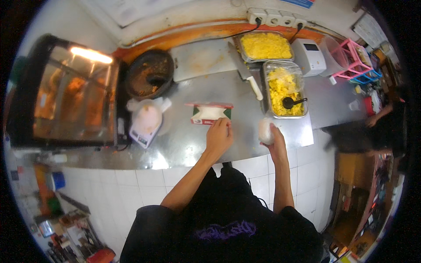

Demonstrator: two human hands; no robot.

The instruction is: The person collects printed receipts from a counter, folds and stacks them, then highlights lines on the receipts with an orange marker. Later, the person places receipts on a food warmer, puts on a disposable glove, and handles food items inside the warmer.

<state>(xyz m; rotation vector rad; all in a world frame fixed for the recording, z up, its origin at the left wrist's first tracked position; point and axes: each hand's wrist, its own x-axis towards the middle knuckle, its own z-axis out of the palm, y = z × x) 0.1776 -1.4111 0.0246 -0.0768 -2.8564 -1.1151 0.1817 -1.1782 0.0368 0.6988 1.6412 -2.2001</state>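
My right hand [277, 139] holds a rounded whitish packet [265, 131], which looks like rice in clear wrap, above the steel counter's front edge. At the near right corner of an open red, white and green paper food box [210, 113] is my left hand [221, 133], fingers curled; whether they grip the box cannot be seen. The box is lined in white. Beyond my right hand stands a foil tray of yellow food [279, 87], partly under cling film, with a black scoop [288, 103] in it. A kitchen knife [245, 72] with a white handle lies left of that tray.
A second tray of yellow food [266, 46] stands behind. To the left are a digital kitchen scale [144, 131], a dark stone mortar [149, 74], a white cutting board [200, 60] and a lit glass display warmer [72, 95]. Another person [388, 121] is at the far right.
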